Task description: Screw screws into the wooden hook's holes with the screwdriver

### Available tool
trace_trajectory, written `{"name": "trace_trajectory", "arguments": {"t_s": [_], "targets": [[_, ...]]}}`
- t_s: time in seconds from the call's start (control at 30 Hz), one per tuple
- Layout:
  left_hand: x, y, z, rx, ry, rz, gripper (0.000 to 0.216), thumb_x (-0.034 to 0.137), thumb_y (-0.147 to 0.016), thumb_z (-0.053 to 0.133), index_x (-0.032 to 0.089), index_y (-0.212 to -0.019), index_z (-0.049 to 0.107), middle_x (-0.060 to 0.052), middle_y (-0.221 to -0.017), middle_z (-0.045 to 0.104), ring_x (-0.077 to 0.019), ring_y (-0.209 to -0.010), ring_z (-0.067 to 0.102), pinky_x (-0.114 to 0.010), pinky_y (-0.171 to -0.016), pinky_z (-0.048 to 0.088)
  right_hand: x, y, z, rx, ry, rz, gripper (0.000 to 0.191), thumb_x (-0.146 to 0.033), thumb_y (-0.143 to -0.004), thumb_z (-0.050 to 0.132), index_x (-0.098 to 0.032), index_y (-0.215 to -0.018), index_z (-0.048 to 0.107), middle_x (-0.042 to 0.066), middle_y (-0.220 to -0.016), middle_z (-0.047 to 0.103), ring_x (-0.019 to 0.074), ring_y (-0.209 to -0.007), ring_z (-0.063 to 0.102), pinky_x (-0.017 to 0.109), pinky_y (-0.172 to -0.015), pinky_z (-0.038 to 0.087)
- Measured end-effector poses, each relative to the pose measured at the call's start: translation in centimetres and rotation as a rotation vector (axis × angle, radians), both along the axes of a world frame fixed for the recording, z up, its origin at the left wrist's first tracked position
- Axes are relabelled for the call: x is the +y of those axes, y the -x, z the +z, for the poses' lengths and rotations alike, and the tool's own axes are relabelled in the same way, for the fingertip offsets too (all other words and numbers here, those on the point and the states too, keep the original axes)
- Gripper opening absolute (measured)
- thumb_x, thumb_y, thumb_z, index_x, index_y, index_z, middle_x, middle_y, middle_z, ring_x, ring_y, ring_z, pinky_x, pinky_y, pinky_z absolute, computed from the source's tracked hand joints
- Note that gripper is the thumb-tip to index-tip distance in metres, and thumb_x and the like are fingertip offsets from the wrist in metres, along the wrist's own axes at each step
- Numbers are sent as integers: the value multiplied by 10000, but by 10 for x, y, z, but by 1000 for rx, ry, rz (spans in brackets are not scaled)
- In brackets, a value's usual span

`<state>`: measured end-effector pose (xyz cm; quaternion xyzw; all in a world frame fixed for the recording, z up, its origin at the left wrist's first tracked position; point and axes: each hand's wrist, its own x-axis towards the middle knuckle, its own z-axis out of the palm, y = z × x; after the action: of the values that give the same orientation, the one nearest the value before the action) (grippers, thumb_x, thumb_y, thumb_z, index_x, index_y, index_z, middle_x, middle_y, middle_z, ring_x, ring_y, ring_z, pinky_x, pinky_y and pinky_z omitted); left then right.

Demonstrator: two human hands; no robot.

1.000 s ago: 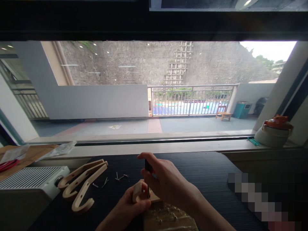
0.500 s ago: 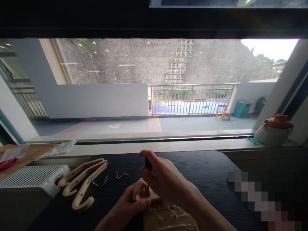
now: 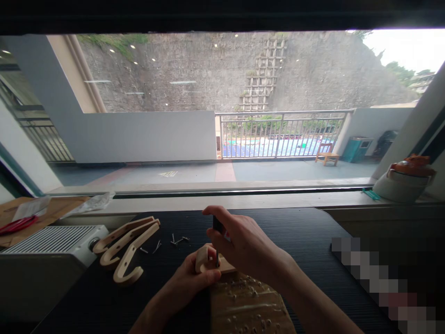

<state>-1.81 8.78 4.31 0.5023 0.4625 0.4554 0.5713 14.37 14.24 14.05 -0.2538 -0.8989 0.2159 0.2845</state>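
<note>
My right hand (image 3: 243,243) is closed round the dark handle of a screwdriver (image 3: 217,228), whose thin shaft points down into a wooden hook (image 3: 205,260). My left hand (image 3: 189,283) pinches that hook from below and holds it against a wooden board (image 3: 243,306) studded with small screws. Both hands work near the front middle of the black table (image 3: 299,241).
Three more wooden hooks (image 3: 125,246) lie to the left, with several loose screws (image 3: 177,240) beside them. A white ribbed appliance (image 3: 52,241) stands at the far left. A white pot with an orange lid (image 3: 403,183) rests on the window sill at right.
The view has tipped down a little, so more of the board shows. Both hands keep the same hold on the screwdriver and the hook.
</note>
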Motion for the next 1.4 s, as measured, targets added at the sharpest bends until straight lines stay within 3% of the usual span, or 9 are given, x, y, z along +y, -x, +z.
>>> {"name": "trace_trajectory", "arguments": {"t_s": [0.1, 0.4, 0.63, 0.93, 1.13, 1.4], "targets": [[-1, -1, 1, -15, 48, 18, 274, 296, -687, 709, 143, -878, 585, 0, -771, 601, -149, -728, 527, -244, -682, 385, -4, -2, 3, -20, -20, 31, 326, -220, -868, 431, -261, -1191, 444, 8, -760, 613, 132, -680, 549, 244, -606, 339], [1, 1, 2, 21, -44, -8, 203, 260, -697, 693, 162, -830, 575, -5, -853, 595, -162, -817, 513, -240, -722, 381, 8, 0, -3, -12, -21, -86, 313, -250, -871, 430, -223, -1182, 451, -16, -650, 567, 99, -549, 461, 232, -535, 279], [0, 2, -2, 59, 21, 15, 251, 285, -713, 685, 137, -884, 577, -2, -763, 591, -150, -732, 518, -245, -681, 377, -2, -2, 2, -24, -73, 20, 334, -231, -867, 445, -230, -1201, 433, 13, -785, 612, 118, -645, 513, 235, -559, 288], [0, -1, 5, 54, -67, 4, 186, 266, -696, 687, 158, -807, 584, -24, -950, 585, -180, -867, 511, -243, -737, 378, 10, 0, -6, -27, -47, -112, 339, -226, -862, 421, -196, -1200, 424, -7, -657, 570, 104, -539, 460, 239, -531, 269], [-1, -1, 4, 62, -13, 5, 218, 291, -705, 680, 157, -855, 596, -9, -806, 595, -177, -802, 520, -262, -744, 377, 2, -4, 1, -50, -40, -47, 366, -207, -845, 443, -220, -1210, 427, 21, -771, 611, 127, -643, 513, 248, -573, 303], [1, -2, 5, 50, -86, 15, 174, 241, -699, 685, 152, -788, 566, -28, -1057, 539, -144, -817, 497, -221, -703, 379, 9, 1, -8, -35, -49, -123, 331, -211, -861, 414, -193, -1191, 415, -11, -650, 553, 109, -546, 445, 243, -529, 265]]}}
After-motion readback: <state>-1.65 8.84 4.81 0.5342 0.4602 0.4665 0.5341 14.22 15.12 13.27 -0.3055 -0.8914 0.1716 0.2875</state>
